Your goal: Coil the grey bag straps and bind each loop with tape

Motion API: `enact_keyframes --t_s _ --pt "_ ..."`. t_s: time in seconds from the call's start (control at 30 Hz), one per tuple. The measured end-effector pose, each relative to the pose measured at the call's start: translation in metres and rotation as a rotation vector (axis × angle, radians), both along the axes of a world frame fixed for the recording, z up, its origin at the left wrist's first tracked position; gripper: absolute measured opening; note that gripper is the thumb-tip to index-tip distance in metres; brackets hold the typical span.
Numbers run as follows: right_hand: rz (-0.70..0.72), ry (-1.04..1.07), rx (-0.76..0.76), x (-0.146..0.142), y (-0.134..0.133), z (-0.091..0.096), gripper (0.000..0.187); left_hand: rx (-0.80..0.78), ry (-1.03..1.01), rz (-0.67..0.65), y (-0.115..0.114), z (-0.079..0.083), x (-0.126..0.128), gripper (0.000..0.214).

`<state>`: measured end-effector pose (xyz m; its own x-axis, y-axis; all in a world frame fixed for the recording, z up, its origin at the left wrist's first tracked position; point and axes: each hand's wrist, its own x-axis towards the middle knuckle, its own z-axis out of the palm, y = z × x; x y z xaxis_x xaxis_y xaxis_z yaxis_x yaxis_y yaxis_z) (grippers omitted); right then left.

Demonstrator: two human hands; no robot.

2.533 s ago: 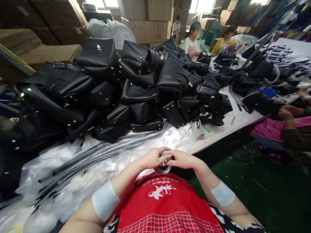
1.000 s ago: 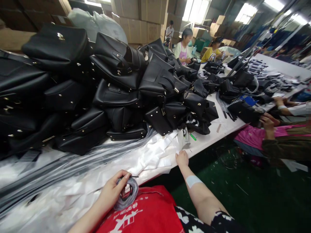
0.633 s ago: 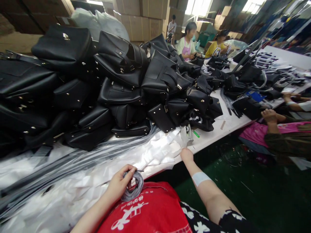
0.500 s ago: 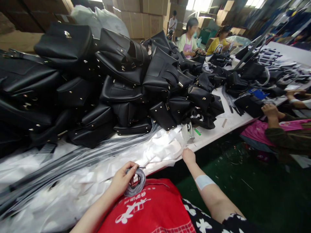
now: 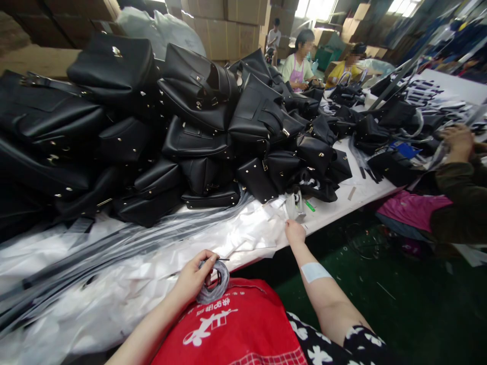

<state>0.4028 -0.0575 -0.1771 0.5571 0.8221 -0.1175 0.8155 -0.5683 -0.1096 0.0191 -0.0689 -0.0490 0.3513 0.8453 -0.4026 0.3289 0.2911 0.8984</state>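
- Grips one coiled strap in left hand, fingers clamped round the coil and thumb on top. Holds it over the red apron, just off the table edge.
- Looks fully wound and sleeved in clear plastic, with a thin dark end poking out to the right. Judging by that, winding of this piece about done, but not yet set down.
- Reaches right hand out to the table edge, knuckles up, at the white paper sheets and just below a clear dispenser.
- Cannot tell whether closed on anything there, with the fingertips hidden behind the back of the hand.
- Shows a long run of plastic-sleeved straps lying flat and uncoiled across the near left of the table. By the look of it, most of the batch left to do.
- No other coiled pieces visible on the table, so no finished stack to count.
- Behind: big heap of black handbags, well apart from both hands.
- Far right: co-worker's hand, well apart.
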Motion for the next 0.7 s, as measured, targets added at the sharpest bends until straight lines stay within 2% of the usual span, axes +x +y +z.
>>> enact_keyframes --t_s 0.23,0.57,0.7 --pt "-0.032 -0.075 -0.013 0.021 -0.015 0.007 0.027 -0.016 -0.039 0.042 -0.002 -0.001 -0.007 0.043" --pt "0.050 -0.081 -0.061 -0.014 -0.032 -0.029 0.026 -0.025 -0.013 0.043 0.000 -0.002 -0.003 0.042" --pt "0.057 -0.045 -0.071 -0.022 -0.035 -0.035 0.027 -0.021 -0.007 0.041 0.002 -0.002 -0.002 0.041"
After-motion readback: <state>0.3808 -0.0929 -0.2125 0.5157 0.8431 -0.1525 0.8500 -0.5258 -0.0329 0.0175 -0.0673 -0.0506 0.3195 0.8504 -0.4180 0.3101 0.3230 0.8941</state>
